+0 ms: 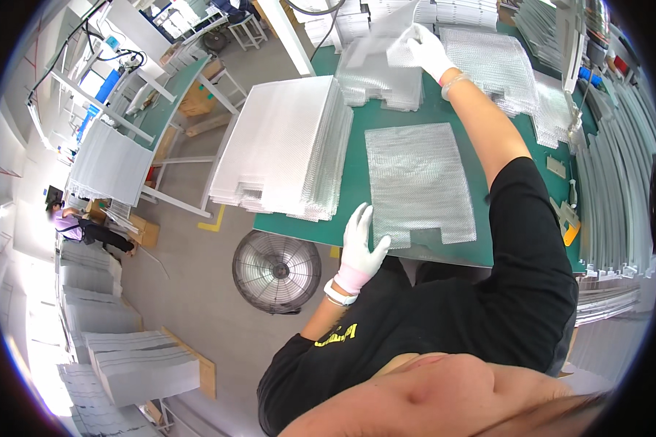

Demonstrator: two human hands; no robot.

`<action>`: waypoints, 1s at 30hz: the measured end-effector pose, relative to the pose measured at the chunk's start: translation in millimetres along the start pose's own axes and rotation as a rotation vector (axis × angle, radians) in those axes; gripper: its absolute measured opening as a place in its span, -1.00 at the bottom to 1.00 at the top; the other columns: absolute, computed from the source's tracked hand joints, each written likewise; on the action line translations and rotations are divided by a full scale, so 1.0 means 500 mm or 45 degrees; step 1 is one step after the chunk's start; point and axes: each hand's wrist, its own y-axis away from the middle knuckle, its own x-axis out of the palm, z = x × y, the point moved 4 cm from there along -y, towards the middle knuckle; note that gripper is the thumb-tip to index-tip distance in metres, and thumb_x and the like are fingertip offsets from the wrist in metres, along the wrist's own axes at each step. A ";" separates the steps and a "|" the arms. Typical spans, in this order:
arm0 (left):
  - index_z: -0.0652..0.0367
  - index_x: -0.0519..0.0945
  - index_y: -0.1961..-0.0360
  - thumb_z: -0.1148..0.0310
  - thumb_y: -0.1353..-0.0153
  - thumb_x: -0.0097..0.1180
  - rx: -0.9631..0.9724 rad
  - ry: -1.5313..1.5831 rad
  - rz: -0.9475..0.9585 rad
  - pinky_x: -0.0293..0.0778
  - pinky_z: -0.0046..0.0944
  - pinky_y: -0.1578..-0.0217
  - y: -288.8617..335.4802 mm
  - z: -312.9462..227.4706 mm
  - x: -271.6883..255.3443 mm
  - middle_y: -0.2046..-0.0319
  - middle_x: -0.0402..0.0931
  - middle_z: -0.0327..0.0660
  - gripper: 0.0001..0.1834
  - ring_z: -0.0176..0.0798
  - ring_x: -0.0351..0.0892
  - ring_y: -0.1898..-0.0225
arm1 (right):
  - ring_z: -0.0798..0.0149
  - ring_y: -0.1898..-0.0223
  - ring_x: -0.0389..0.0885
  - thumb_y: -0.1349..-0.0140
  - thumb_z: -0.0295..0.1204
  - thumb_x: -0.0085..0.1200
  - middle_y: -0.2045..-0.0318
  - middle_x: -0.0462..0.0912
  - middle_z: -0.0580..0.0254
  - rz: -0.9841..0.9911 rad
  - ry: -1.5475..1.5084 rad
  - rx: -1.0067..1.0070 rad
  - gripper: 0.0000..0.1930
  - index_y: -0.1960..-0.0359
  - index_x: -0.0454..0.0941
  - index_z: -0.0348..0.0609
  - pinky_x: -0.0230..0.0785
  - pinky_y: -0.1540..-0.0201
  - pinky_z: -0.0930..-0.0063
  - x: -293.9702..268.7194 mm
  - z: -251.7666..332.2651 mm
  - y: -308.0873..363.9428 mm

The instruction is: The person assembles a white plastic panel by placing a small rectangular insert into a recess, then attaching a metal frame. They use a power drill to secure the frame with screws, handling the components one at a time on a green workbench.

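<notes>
Pinching a clear sheet [393, 30], the right hand [426, 52] has its grip closed at the edge, over the far pile [379, 84]. Fingers loosely spread, the left hand [361, 249] sits at the near left corner of a flat mesh sheet [419, 182]; whether it touches, I cannot tell. That sheet lies between both hands on the green bench [313, 228], beside a white stack [280, 138]. Yellow lettering [337, 336] marks the black shirt [430, 320]. Beyond, a round fan [277, 272] stands on grey floor [189, 288].

The right hand [424, 52] is pinching near the surface's [313, 230] far edge, its arm [485, 124] outstretched; the left hand [361, 251] is holding thumb [381, 250] and fingers [356, 226] apart by the near edge.
</notes>
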 end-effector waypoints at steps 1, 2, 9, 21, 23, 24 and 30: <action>0.36 0.30 -0.40 0.26 -0.22 0.31 0.007 -0.007 0.001 0.19 0.07 -0.41 0.005 0.002 0.001 -0.40 0.24 0.17 -0.21 0.22 0.25 -0.41 | 0.04 -0.25 0.54 -0.38 -0.39 0.10 -0.23 0.56 -0.11 -0.074 -0.019 0.031 -0.43 -0.41 0.32 -0.24 0.34 -0.32 0.32 -0.002 0.014 0.003; 0.35 0.30 -0.40 0.27 -0.22 0.31 0.013 -0.009 -0.003 0.19 0.07 -0.41 0.008 0.003 0.002 -0.39 0.25 0.17 -0.22 0.22 0.25 -0.41 | 0.12 -0.27 0.51 -0.40 -0.44 0.09 -0.27 0.53 -0.06 -0.143 -0.033 0.059 -0.42 -0.43 0.29 -0.29 0.31 -0.34 0.36 -0.010 0.035 0.002; 0.35 0.34 -0.37 0.31 -0.23 0.30 0.043 0.042 0.002 0.23 0.03 -0.40 0.004 0.003 -0.009 -0.37 0.30 0.16 -0.27 0.17 0.30 -0.40 | 0.15 -0.20 0.56 -0.39 -0.33 0.13 -0.19 0.59 -0.08 -0.313 -0.365 0.043 -0.40 -0.43 0.31 -0.24 0.38 -0.26 0.34 -0.088 0.081 0.021; 0.39 0.12 -0.51 0.42 -0.38 0.04 0.023 0.059 -0.734 0.19 -0.01 -0.43 -0.151 -0.140 -0.422 -0.47 0.20 0.13 -0.27 0.07 0.29 -0.43 | 0.46 0.07 0.56 -0.44 -0.49 0.06 -0.02 0.62 0.27 0.130 -1.049 0.360 -0.36 -0.51 0.14 -0.23 0.49 -0.02 0.50 -0.023 0.344 0.403; 0.36 0.04 -0.55 0.30 -0.47 0.06 -0.281 0.160 -0.592 0.28 -0.13 -0.37 -0.202 -0.089 -0.506 -0.42 0.33 0.09 -0.24 -0.04 0.36 -0.40 | 0.43 0.03 0.58 -0.43 -0.50 0.07 -0.09 0.58 0.23 0.266 -0.988 0.390 -0.32 -0.54 0.10 -0.18 0.48 -0.07 0.50 0.045 0.443 0.429; 0.34 0.14 -0.52 0.23 -0.41 0.16 -0.373 0.137 -0.531 0.34 -0.19 -0.31 -0.224 -0.121 -0.509 -0.29 0.50 0.10 -0.22 -0.09 0.46 -0.34 | 0.36 -0.15 0.53 -0.41 -0.50 0.06 -0.21 0.56 0.15 0.358 -0.985 0.478 -0.29 -0.55 0.07 -0.20 0.43 -0.21 0.42 0.075 0.479 0.440; 0.33 0.34 -0.42 0.16 -0.29 0.26 -0.495 -0.852 -0.201 0.34 -0.13 -0.33 -0.262 0.124 -0.602 -0.22 0.56 0.12 -0.23 0.07 0.49 -0.31 | -0.20 0.04 0.70 -0.34 -0.01 0.08 0.11 0.68 -0.35 0.862 -0.027 0.312 0.01 -0.46 -0.10 -0.70 0.53 -0.09 0.16 0.232 0.549 0.443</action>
